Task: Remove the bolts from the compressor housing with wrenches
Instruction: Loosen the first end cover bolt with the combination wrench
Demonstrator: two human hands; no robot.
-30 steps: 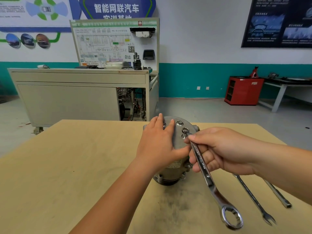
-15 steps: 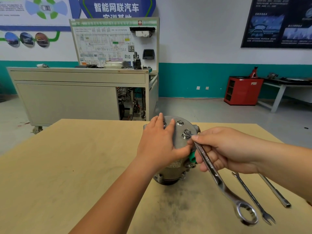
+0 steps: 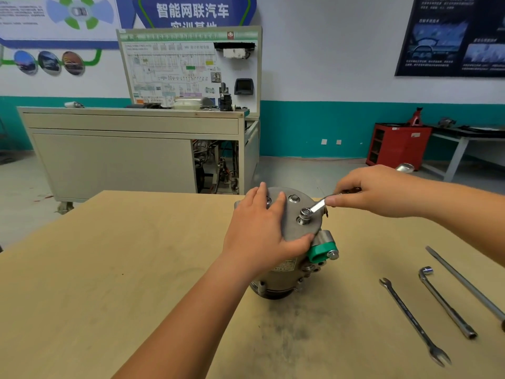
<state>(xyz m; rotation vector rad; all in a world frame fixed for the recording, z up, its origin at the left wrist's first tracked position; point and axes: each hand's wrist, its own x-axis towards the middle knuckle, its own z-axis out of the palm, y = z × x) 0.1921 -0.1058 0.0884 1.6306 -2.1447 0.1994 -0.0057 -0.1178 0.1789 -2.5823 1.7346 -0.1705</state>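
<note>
The compressor (image 3: 296, 228) stands upright on the table (image 3: 136, 269). The left hand (image 3: 259, 239) lies flat on its top plate. The right hand (image 3: 379, 192) pinches a wrench (image 3: 317, 207) whose end sits on a raised bolt (image 3: 305, 214). To the right, apart on the table, lie a spanner (image 3: 412, 321), a socket wrench (image 3: 445, 305) and a long rod (image 3: 464, 283).

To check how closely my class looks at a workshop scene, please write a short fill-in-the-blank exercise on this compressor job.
1. While the left hand steadies the compressor housing, the right hand holds a wrench whose end sits on a ____.
2. The plastic piece on the housing's side is coloured ____.
3. On the table, to the right of the housing, lie ____ spare tools.

Missing words: bolt; green; three.
</note>
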